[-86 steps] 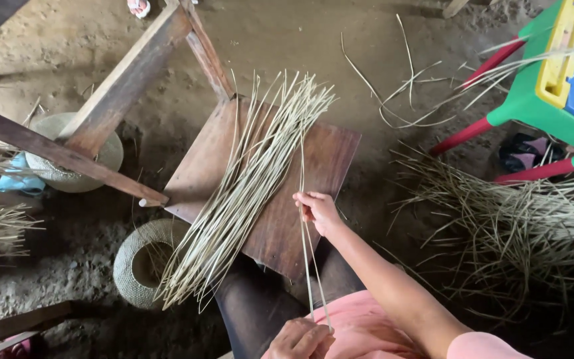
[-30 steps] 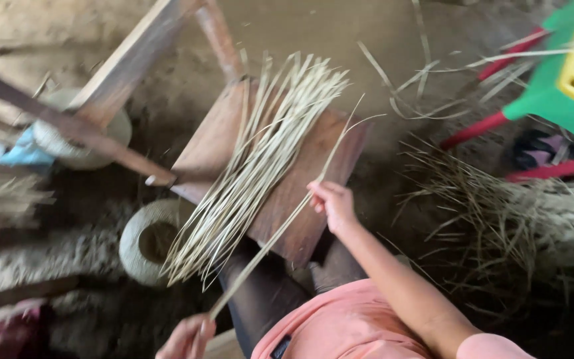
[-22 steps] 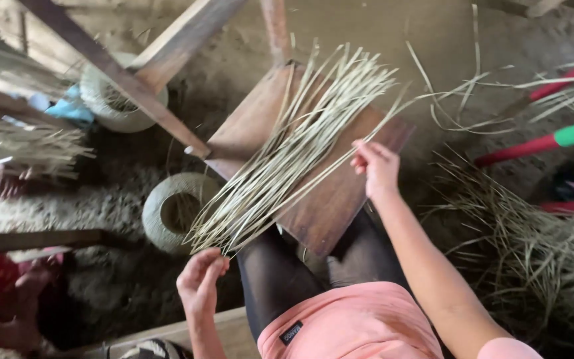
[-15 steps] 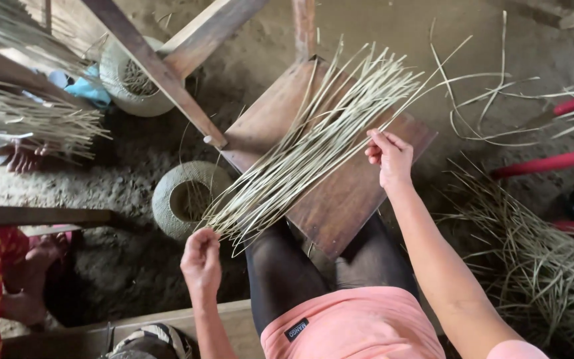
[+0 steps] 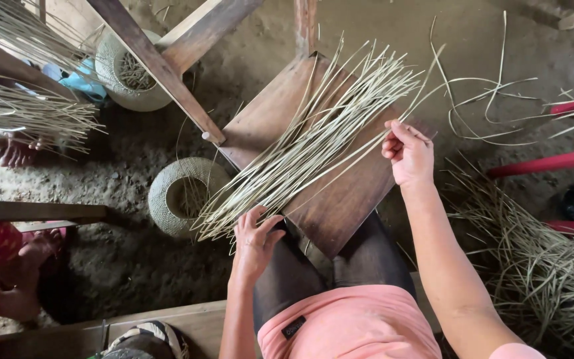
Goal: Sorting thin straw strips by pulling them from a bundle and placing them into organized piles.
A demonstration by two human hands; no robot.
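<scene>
Head view showed a round woven basket [image 5: 181, 193] on the dirt floor at far left, then my left hand [image 5: 255, 240], its grip loosely curled over the near ends of the pale reed strips [image 5: 307, 143]. Those strips lay fanned diagonally across the brown wooden board [image 5: 340, 199] on my lap. Farther right, my right hand [image 5: 408, 153] pinched a single strip at the bundle's edge. I judged the loose fan could slide off the tilted board if that pull dragged neighbouring strips.
</scene>
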